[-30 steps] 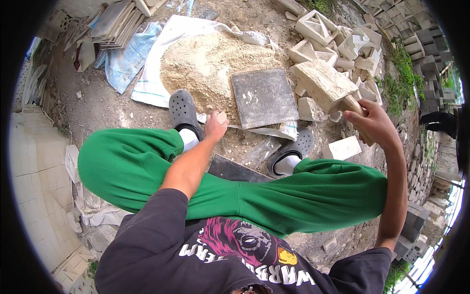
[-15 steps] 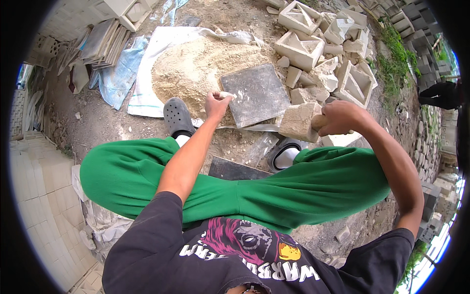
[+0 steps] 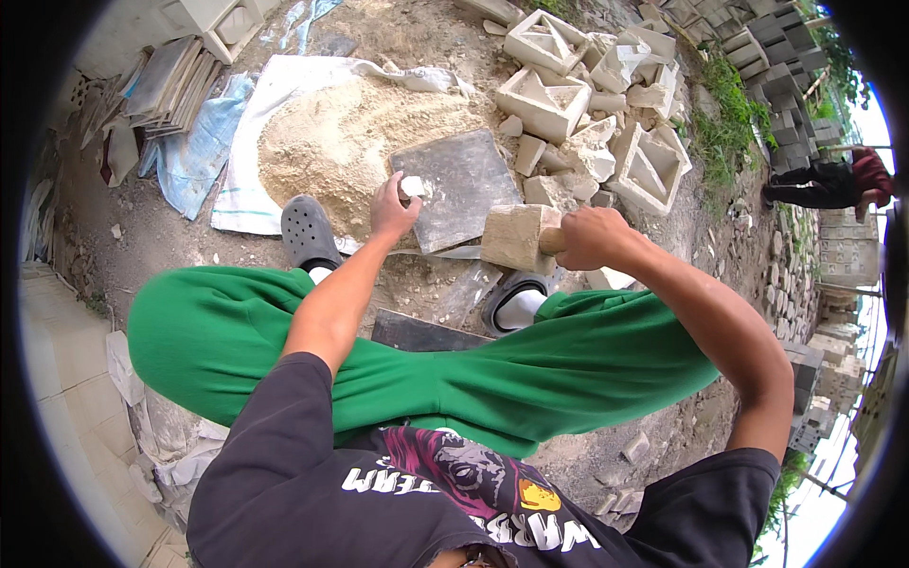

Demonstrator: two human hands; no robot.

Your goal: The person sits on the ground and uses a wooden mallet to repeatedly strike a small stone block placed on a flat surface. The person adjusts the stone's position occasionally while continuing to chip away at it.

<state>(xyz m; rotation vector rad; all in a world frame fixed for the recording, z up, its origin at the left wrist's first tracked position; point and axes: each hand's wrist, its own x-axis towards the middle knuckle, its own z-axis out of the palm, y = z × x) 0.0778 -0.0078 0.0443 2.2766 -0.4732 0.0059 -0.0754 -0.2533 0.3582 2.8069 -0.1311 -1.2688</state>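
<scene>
My left hand is closed around a small pale lump of stone, held by the fingertips over the left part of a dark square slab. My right hand grips the short round handle of a wooden mallet. Its blocky, dusty head points left, just beyond the slab's lower right corner. White crumbs and dust lie on the slab. Beside it, a heap of tan crushed material spreads over a white woven sack.
Broken cast blocks with triangular openings are piled beyond the mallet. Stacked flat boards and a blue sheet lie at the far left. Another dark board lies between my legs. A person is at the far right.
The view has swung, so the scene sits further left. The lump in my left hand shows more clearly over the slab. My right hand still holds the mallet; the distant person shows more fully.
</scene>
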